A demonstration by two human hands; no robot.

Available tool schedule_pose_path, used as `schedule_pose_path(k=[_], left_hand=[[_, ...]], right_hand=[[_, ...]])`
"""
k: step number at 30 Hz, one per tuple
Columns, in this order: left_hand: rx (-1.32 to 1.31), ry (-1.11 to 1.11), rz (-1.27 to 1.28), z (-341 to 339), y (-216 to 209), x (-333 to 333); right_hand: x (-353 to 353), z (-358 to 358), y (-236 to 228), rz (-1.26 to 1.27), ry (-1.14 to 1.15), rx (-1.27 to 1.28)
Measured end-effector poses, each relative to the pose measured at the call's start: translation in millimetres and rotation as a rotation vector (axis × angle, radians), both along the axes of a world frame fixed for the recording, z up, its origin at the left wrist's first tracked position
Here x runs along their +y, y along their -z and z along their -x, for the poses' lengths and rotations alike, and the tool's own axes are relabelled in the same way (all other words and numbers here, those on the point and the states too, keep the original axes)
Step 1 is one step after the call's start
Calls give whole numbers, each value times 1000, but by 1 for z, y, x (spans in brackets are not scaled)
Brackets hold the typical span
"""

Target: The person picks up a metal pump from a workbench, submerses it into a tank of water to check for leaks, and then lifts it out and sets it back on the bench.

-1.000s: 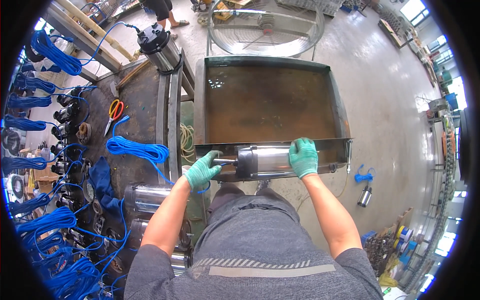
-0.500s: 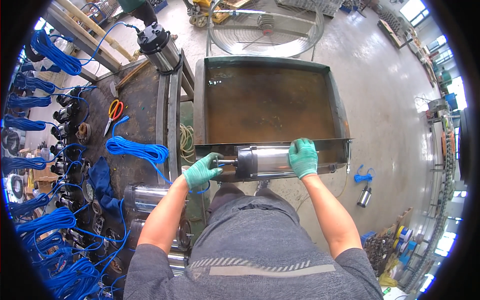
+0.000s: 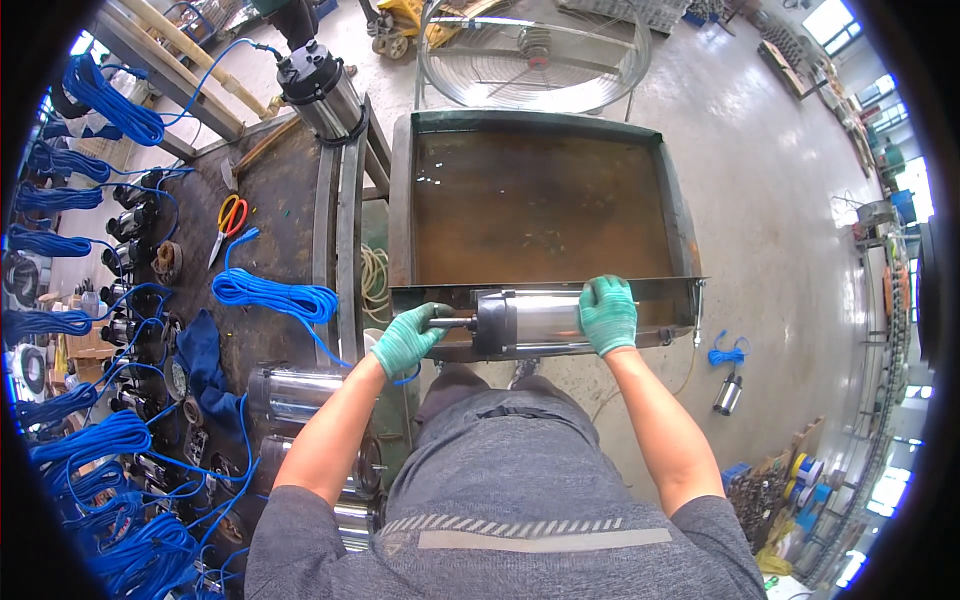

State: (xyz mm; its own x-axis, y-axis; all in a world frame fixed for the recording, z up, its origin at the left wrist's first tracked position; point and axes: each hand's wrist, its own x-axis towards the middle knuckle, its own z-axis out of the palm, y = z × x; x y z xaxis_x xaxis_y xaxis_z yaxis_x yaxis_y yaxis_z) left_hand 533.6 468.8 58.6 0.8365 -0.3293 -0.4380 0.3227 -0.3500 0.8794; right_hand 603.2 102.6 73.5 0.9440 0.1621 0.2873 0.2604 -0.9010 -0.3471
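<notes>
A shiny steel motor (image 3: pixel 545 320) with a black end cap lies sideways in front of me, over the near ledge of a metal tank (image 3: pixel 402 200). At its left end, my left hand (image 3: pixel 407 338), in a green glove, is closed around the thin shaft (image 3: pixel 455 323) that sticks out of the cap. My right hand (image 3: pixel 609 316), gloved the same way, grips the motor's right end from above, thumb side toward the body. Blue cable shows just below my left hand; where it joins is hidden. Brownish liquid (image 3: pixel 540 210) fills the tank beyond the ledge.
On the bench (image 3: pixel 275 190) at left lie orange-handled scissors (image 3: pixel 230 220), a blue cable coil (image 3: pixel 275 295) and several motors with blue cables. Another steel motor (image 3: pixel 322 92) stands at the bench's far corner. A large round fan (image 3: pixel 535 55) is behind the tank. A small motor (image 3: pixel 729 393) lies on the floor.
Both hands keep their hold on the motor, which has barely moved. Glints on the liquid's surface have shifted slightly.
</notes>
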Motion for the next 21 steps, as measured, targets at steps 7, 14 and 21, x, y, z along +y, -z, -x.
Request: schedule_pose_path(k=[7, 14, 21], left_hand=[[203, -193, 386, 7, -21, -3], [86, 24, -88, 1, 7, -1], [-129, -150, 120, 12, -8, -1]], right_hand=[[-2, 0, 1, 11, 15, -8], [1, 2, 0, 5, 18, 14], [1, 0, -2, 12, 20, 16]])
